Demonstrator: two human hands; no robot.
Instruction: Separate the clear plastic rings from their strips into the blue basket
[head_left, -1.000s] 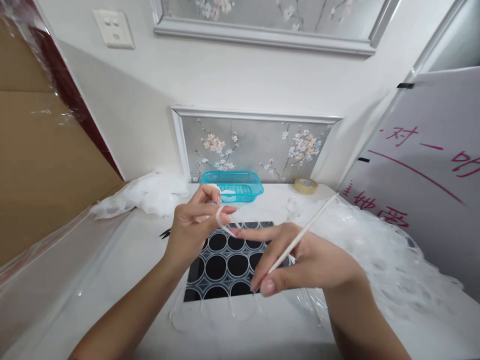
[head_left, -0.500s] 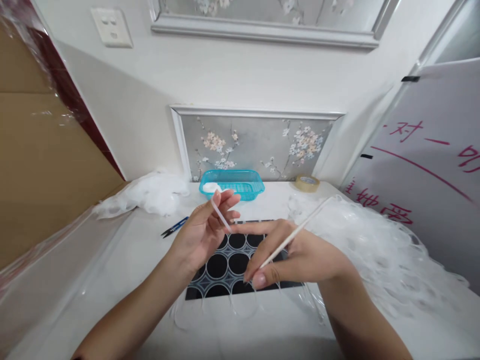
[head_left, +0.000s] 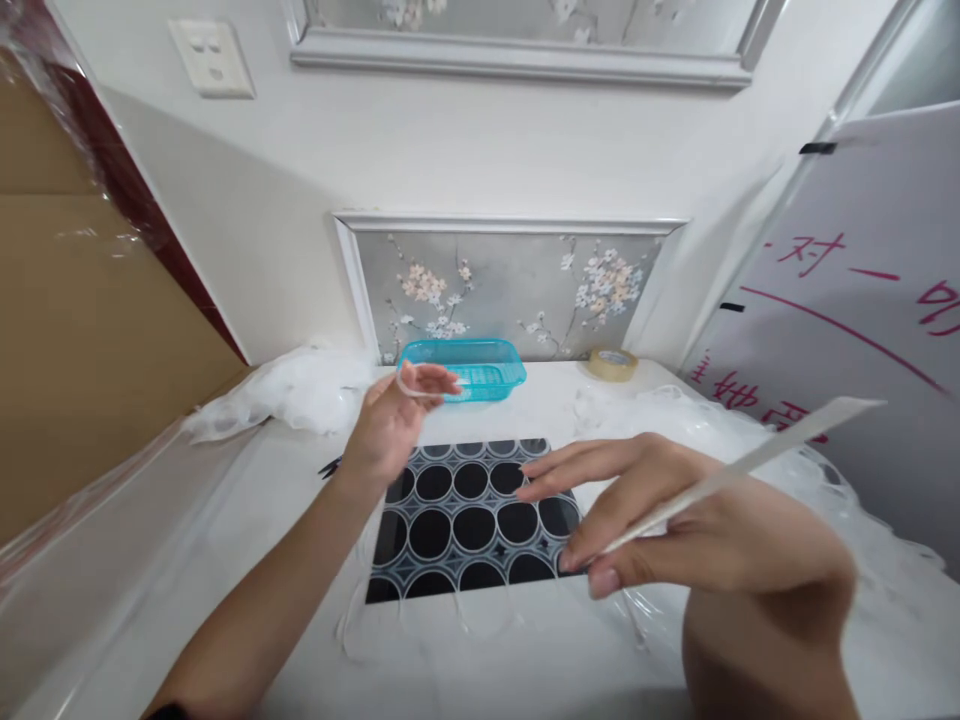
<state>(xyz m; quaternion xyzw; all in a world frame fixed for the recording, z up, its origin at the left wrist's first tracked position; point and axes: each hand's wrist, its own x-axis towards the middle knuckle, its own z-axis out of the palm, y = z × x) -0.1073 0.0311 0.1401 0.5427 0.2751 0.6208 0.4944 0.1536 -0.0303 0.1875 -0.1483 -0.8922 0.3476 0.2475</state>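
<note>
My left hand is raised in front of a blue plastic basket, thumb pinching a thin white strip that curves past the fingers. Between the thumb and index finger of my right hand sits a slim white tapered stick. Its narrow end points down at the fingertips, and the wider end sticks up to the right. The other right fingers reach out over a black board patterned with pale ringed circles. Thin white loops hang past the board's front edge.
Dark-bladed snips lie partly behind my left wrist. A tape roll stands at the back. White translucent material is piled at left and right. Cardboard borders the left, a written-on whiteboard the right.
My hands have moved apart: the right went right and nearer with the white stick, the left slightly up and left with the strip. More of the black board shows.
</note>
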